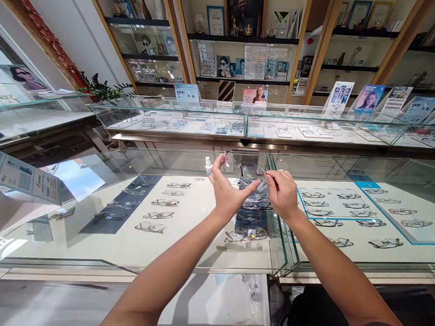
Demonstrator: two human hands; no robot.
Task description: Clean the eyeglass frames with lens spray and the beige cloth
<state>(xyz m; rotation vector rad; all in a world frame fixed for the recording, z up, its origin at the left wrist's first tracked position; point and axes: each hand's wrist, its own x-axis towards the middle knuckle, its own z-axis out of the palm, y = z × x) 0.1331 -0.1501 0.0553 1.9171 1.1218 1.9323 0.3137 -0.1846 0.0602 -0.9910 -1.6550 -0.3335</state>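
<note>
Glass counter (pixel 124 246) lies under both forearms. Left hand (pixel 226 190) and right hand (pixel 282 192) each pinch one side of the eyeglass frame (pixel 247 169). The frame is up off the counter, spanning the fingertips of both hands, not yet set down. Small spray bottle (pixel 208 166) sits just beyond the left fingers; contact unclear.

One left hand (pixel 227 194), one right hand (pixel 282 194), one pair of glasses (pixel 247 170) and one little spray bottle (pixel 208 166) (the counter (pixel 86 260) holds too many more glasses to count).
</note>
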